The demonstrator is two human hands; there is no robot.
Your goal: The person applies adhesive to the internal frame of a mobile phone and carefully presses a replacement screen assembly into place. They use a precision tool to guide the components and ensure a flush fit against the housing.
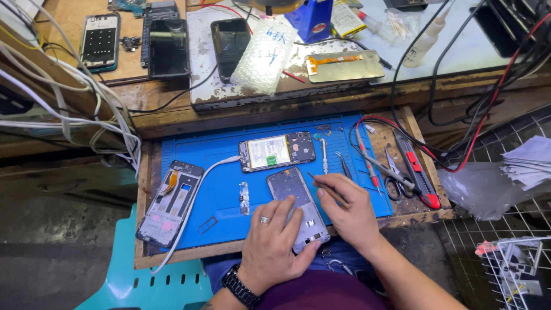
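Grip, left hand (272,244): laid flat and pressing down on a grey phone frame (298,208), fingers spread over its lower half, nothing enclosed; a ring is worn on one finger and a black wristwatch (240,286) on the wrist.

Grip, right hand (344,209): closed on a thin probe tool (319,182), pinched between thumb and fingers, its tip resting at the right edge of the phone frame.

Phone frame: placed on the front part of a blue work mat (229,146), its lower end overhanging the mat's near edge, tilted slightly from upright.

Opened phone (277,151): laid crosswise on the mat just behind the frame, battery and board exposed; a white cable (195,189) is plugged into its left end.

Second frame (170,202): set at the left edge of the mat, tilted, crossed by the white cable.

Small narrow part (244,198): laid on the mat between the second frame and the held frame.

Tweezers (346,166): laid on the mat just right of the opened phone.

Scissors (394,179) and red-handled cutter (419,174): laid at the right of the mat on the wooden counter (427,213).

Raised shelf behind: several dark phones (169,47), a bubble-wrap packet (266,53) and a metal plate with an orange flex (342,65) are carried.
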